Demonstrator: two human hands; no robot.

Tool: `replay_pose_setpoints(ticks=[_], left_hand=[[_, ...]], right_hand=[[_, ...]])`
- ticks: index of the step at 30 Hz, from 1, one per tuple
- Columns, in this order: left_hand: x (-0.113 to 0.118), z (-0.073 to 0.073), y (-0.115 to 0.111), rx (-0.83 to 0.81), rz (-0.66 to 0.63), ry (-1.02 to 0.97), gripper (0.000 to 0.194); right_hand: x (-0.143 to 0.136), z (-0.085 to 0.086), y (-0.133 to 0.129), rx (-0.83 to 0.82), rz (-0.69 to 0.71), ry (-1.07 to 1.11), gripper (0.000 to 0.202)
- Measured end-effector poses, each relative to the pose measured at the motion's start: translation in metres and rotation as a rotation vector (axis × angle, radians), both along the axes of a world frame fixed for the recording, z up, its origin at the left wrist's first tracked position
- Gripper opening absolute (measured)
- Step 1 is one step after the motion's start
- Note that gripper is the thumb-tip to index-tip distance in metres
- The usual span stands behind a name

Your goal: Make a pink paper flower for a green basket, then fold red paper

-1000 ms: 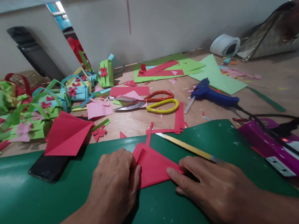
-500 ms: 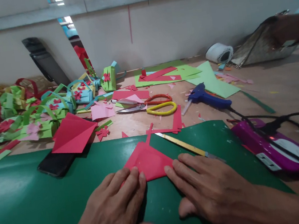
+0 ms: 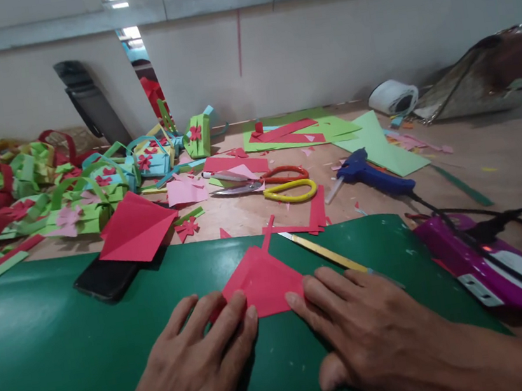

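Observation:
A folded piece of red paper lies on the green mat, its straight edge towards me and its point away. My left hand rests over its left corner, fingers stretched out and pressing down. On the right corner lie the extended fingertips of my right hand, thumb apart on the mat. Neither hand grips anything. A yellow craft knife lies just beyond my right fingers. A thin red paper strip touches the far tip of the folded paper.
Left, a red paper square overlaps a black phone. Scissors lie behind the mat. A blue glue gun and a purple power strip with cables stand right. Paper baskets crowd the far left.
The view has shifted slightly, so the background sits a little further right. Both hands stay on the red paper's corners, with only slight finger movement.

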State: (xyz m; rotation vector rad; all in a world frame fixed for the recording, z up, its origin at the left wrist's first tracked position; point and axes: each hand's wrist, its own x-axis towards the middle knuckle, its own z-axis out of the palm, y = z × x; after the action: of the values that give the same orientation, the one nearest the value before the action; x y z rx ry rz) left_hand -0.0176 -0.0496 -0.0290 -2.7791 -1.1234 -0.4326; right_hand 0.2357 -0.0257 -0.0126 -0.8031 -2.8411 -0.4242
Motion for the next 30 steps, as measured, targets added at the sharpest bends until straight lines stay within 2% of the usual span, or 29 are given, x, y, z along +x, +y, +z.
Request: replay_pose_setpoints(ticks=[4, 7, 10, 13, 19, 22, 25, 28, 30], left_hand=[[-0.014, 0.004, -0.01, -0.064, 0.068, 0.008, 0.059], [-0.024, 0.002, -0.015, -0.028, 0.094, -0.023, 0.054], [-0.03, -0.002, -0.017, 0.013, 0.094, -0.035, 0.05], [-0.03, -0.004, -0.018, 0.031, 0.098, -0.03, 0.047], [-0.027, 0.002, -0.022, 0.054, 0.139, -0.003, 0.044], [-0.029, 0.007, -0.021, 0.083, 0.113, -0.016, 0.038], [-0.022, 0.012, -0.016, 0.185, 0.06, -0.032, 0.028], [-0.004, 0.019, -0.008, 0.252, -0.012, -0.052, 0.045], [0.011, 0.025, -0.002, 0.171, -0.135, 0.028, 0.063]], right_hand=[[0.017, -0.008, -0.005, -0.048, -0.025, -0.003, 0.045], [0.021, -0.004, -0.007, -0.094, -0.058, 0.033, 0.051], [0.019, 0.004, -0.006, -0.157, -0.052, 0.023, 0.05], [0.02, 0.005, -0.006, -0.171, -0.031, 0.038, 0.045], [0.027, -0.006, -0.006, -0.064, 0.02, 0.067, 0.043], [0.029, -0.009, -0.003, -0.092, 0.067, 0.064, 0.041], [0.028, -0.01, -0.001, -0.121, 0.064, 0.07, 0.04], [0.028, -0.01, -0.001, -0.111, 0.065, 0.067, 0.04], [0.027, -0.011, -0.003, -0.105, 0.047, 0.069, 0.038]])
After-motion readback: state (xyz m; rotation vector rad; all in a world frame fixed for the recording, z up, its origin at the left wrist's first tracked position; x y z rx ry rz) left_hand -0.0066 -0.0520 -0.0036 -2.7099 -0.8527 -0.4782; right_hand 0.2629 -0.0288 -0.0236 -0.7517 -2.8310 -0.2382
